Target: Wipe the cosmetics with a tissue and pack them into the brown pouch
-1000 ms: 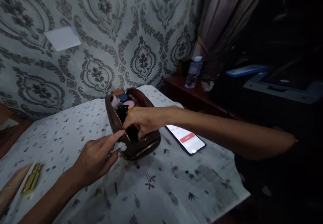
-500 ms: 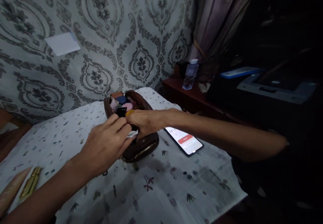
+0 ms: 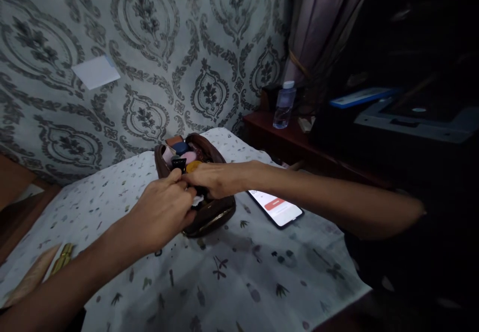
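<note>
We are looking at a brown leather bag [image 3: 220, 208] that is lying unzipped on the surface [image 3: 239, 272], which a white printed cloth is covering, near the patterned wall [image 3: 149, 63]. Inside, from left to right, we are making out a pale pink piece [image 3: 168, 153], a glossy black item [image 3: 178, 163], a dark blue round item [image 3: 180, 147], a pink round item [image 3: 189, 157] and a yellow one [image 3: 193, 166]. A gold zip is gleaming along the near end. Our left hand [image 3: 165, 210] is reaching over the near left side of the bag, its fingers curling in together and clamping a white crumpled wad [image 3: 197, 201], which is peeking out at the fingertips. Our right hand [image 3: 220, 178] is dipping in from the right, knuckles bending and fingertips hiding inside, so we are not managing to tell whether it is gripping anything; the two hands are touching at the fingers. To the right, a lit phone [image 3: 282, 216] is lying just beside the bag. A second ago our left hand was pressing at the bag's left edge; now it is sitting over the opening, against the right hand, which is staying inside.
</note>
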`<state>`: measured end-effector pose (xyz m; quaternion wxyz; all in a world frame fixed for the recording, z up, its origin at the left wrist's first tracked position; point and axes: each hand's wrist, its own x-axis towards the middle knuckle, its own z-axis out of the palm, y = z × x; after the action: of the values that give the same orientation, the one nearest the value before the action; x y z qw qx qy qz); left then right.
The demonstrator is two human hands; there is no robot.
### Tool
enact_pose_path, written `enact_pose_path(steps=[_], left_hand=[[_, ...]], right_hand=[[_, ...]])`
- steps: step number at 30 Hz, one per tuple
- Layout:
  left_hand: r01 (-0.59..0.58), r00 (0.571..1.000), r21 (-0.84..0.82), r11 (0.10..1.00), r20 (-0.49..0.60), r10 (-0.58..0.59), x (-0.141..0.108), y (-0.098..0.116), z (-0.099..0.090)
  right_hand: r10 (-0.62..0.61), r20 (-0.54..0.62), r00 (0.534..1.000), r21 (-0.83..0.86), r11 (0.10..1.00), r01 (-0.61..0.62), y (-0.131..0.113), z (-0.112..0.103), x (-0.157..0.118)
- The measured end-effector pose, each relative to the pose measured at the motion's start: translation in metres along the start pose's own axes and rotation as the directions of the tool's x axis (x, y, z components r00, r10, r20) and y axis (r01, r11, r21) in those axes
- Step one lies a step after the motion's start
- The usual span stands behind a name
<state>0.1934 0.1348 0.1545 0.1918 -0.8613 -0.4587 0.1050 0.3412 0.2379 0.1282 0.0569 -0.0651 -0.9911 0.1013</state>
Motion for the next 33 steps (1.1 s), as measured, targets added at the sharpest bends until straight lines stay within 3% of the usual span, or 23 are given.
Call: enact_pose_path(steps=[3,7,12,14,17,20,22,24,29,33], left_hand=[[-0.055,0.996,-0.033,0.998,0.068,0.057,0.004,-0.003,-0.004],[-0.082,0.995,-0.084,0.993,0.048,0.086,0.003,-0.006,-0.006],[-0.029,0.998,-0.173,0.984,0.044,0.038,-0.003,-0.014,-0.004],[-0.028,0.999,-0.271,0.962,-0.024,0.022,-0.007,-0.017,-0.003],[0.013,0.97,-0.43,0.903,-0.214,-0.116,-0.019,-0.018,-0.001],[0.123,0.888,-0.543,0.831,-0.314,-0.336,-0.036,-0.017,0.003],[0.195,0.852,-0.579,0.791,-0.3,-0.429,-0.049,-0.016,0.008],[0.262,0.844,-0.594,0.76,-0.242,-0.48,-0.063,-0.017,0.016],[0.349,0.847,-0.556,0.754,-0.157,-0.508,-0.103,-0.026,0.044],[0.489,0.802,-0.478,0.73,-0.083,-0.591,-0.148,-0.037,0.068]], right_hand=[[0.01,0.011,1.0,0.011,1.0,-0.01,0.001,-0.002,0.001],[0.039,0.041,0.998,0.074,0.996,-0.042,0.001,-0.003,-0.001],[0.095,-0.055,0.994,0.144,0.986,-0.086,-0.004,-0.006,-0.01],[0.123,-0.093,0.988,0.196,0.975,-0.103,-0.008,-0.01,-0.015],[0.164,-0.18,0.97,0.268,0.957,-0.112,-0.013,-0.014,-0.022],[0.198,-0.258,0.946,0.309,0.944,-0.114,-0.016,-0.012,-0.025],[0.218,-0.285,0.933,0.321,0.939,-0.121,-0.017,-0.008,-0.024],[0.213,-0.282,0.935,0.315,0.941,-0.12,-0.018,-0.003,-0.021],[0.177,-0.218,0.96,0.285,0.952,-0.111,-0.023,0.01,-0.015],[0.203,-0.192,0.96,0.231,0.96,-0.157,-0.028,0.016,-0.01]])
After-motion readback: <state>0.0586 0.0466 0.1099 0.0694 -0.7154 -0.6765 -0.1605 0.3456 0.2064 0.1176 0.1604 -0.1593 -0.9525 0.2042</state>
